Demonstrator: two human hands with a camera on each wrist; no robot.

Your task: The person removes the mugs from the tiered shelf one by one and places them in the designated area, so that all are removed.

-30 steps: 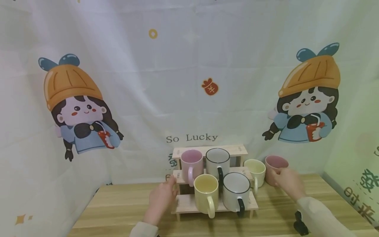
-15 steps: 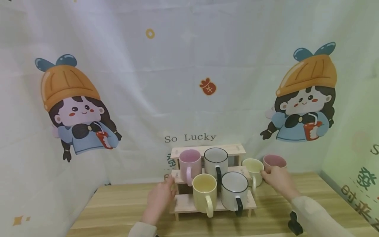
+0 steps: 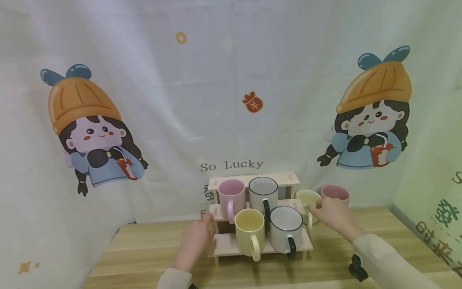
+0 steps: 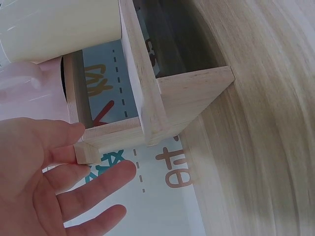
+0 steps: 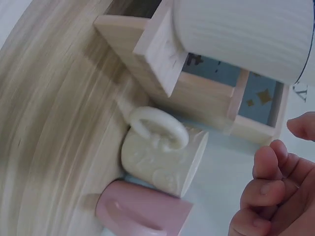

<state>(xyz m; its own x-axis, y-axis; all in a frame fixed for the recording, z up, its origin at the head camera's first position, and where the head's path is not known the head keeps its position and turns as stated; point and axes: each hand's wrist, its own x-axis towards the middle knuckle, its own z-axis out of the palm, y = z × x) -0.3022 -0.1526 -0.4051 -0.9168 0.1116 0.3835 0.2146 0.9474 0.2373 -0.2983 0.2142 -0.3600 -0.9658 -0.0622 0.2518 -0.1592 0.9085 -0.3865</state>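
4 mugs [image 3: 248,237] on rack [image 3: 289,178], 2 low, 2 higher behind, w/ 2 other mugs [image 3: 335,193] R on tbl [image 3: 151,247]

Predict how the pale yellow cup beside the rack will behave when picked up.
The pale yellow cup looks ceramic, so it is probably stiff and could chip against the pink cup beside it. Its raised pattern may help grip. Standing upright, it would likely slide before tipping under a low push.

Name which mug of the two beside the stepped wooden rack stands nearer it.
The pale yellow cylindrical mug, between the rack and the dusty pink cylindrical mug.
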